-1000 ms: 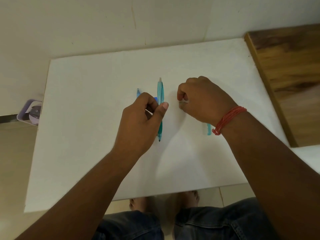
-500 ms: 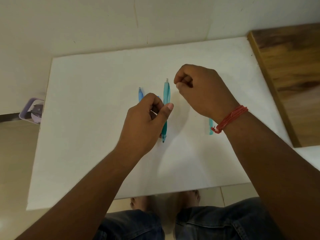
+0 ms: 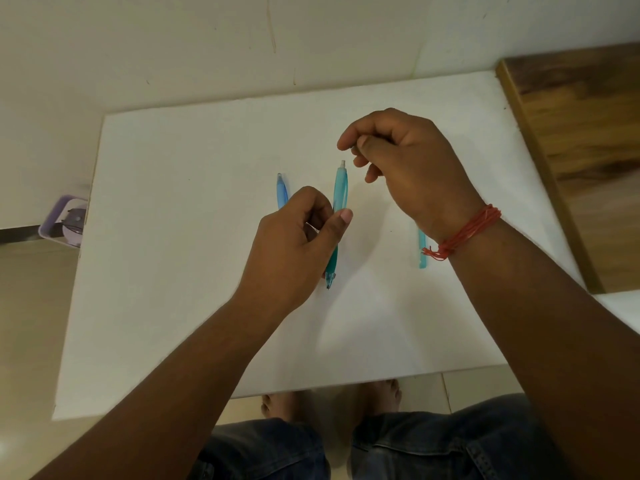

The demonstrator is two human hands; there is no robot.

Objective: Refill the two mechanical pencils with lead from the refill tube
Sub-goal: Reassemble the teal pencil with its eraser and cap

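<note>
Knees in jeans (image 3: 433, 441) and bare feet show below the near edge of a white bench (image 3: 173, 271), whose near half lies bare. Past that, the left hand (image 3: 294, 244) grips a teal pencil (image 3: 339, 192) mid-barrel, tip toward the viewer. A blue pencil (image 3: 282, 190) lies just left of it, partly hidden behind that hand. The right hand (image 3: 405, 164), with a red thread at the wrist, hovers above the teal pencil's far end, thumb and forefinger pinched; what they hold is too small to tell. A tube (image 3: 422, 249) lies under the right wrist. A wall borders the far edge.

Teal pencil (image 3: 340, 188), blue pencil (image 3: 282, 190) — white table (image 3: 173, 237).
</note>
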